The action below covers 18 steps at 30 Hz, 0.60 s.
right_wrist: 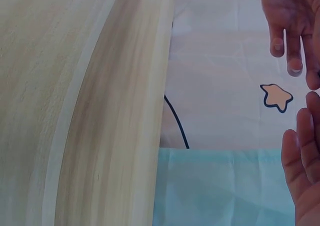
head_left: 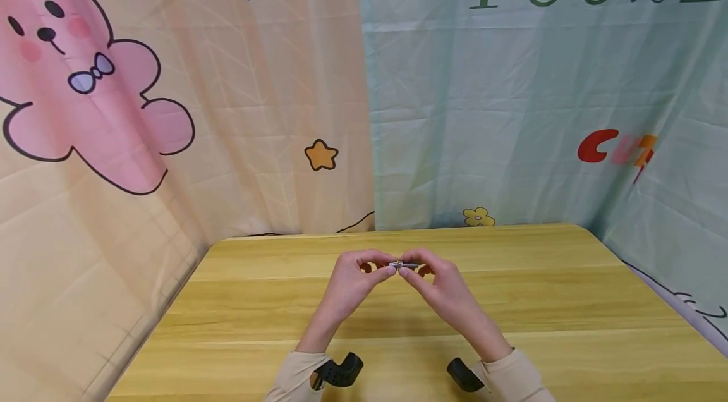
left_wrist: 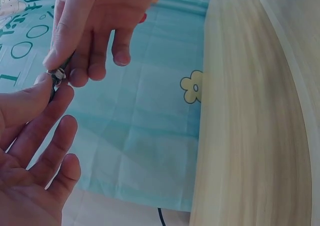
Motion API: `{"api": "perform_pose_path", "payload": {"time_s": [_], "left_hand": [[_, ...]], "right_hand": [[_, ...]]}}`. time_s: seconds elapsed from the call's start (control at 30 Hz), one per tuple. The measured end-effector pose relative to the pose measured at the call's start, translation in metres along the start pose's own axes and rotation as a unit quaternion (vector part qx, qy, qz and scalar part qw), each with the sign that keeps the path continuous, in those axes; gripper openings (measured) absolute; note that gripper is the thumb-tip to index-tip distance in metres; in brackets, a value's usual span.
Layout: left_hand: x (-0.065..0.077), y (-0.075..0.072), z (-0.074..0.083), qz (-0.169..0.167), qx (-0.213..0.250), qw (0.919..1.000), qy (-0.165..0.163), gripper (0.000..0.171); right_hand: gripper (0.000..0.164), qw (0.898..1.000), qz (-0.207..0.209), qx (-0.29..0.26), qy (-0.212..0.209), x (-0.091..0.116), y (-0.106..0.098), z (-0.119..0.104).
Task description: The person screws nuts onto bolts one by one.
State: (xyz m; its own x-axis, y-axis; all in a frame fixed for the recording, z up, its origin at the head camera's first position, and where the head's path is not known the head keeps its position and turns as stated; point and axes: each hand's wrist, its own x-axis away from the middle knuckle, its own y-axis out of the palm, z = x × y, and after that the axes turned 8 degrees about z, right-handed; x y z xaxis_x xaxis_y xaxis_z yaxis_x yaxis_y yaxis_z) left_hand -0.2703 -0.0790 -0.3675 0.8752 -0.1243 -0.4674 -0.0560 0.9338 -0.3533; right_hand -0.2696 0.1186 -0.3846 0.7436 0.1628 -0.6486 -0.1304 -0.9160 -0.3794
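Observation:
A small, slim metallic piece [head_left: 405,265], silvery with a darker end, spans the space between two hands above the table; its exact kind is too small to tell. My left hand [head_left: 349,282] pinches its left end between thumb and index finger. At the other end, my right hand [head_left: 446,291] holds it in the same way. In the left wrist view the piece [left_wrist: 58,74] shows a shiny middle, its ends covered by fingertips. Other fingers of both hands extend loosely. The right wrist view shows only parts of the hands at its right edge.
Beneath the hands lies a wood-grain table [head_left: 256,307] with rounded far corners. Printed curtains [head_left: 455,105] hang along its back and sides. Each wrist carries a black device, the left one [head_left: 341,370] and the right one [head_left: 465,375]. A dark cable [left_wrist: 161,217] hangs below the curtain.

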Motion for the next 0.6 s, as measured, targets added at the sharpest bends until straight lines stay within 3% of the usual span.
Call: {"api": "perform_pose_path", "payload": {"time_s": [0.13,0.37,0.6], "left_hand": [[0.0008,0.0005,0.0005,-0.002,0.004,1.0,-0.001,0.009],[0.0001,0.0027,0.0012,-0.001,0.013,0.9999,0.004,0.009],[-0.0002,0.0024,-0.0015,0.014,0.01,0.9998,-0.001,0.008]], "right_hand": [[0.009,1.0,0.0,0.01,0.01,0.001,0.001,0.0004],[0.018,0.998,0.01,0.022,0.052,0.0029,-0.0002,-0.0006],[0.026,0.999,-0.008,-0.041,0.021,0.001,0.0022,0.0001]]}}
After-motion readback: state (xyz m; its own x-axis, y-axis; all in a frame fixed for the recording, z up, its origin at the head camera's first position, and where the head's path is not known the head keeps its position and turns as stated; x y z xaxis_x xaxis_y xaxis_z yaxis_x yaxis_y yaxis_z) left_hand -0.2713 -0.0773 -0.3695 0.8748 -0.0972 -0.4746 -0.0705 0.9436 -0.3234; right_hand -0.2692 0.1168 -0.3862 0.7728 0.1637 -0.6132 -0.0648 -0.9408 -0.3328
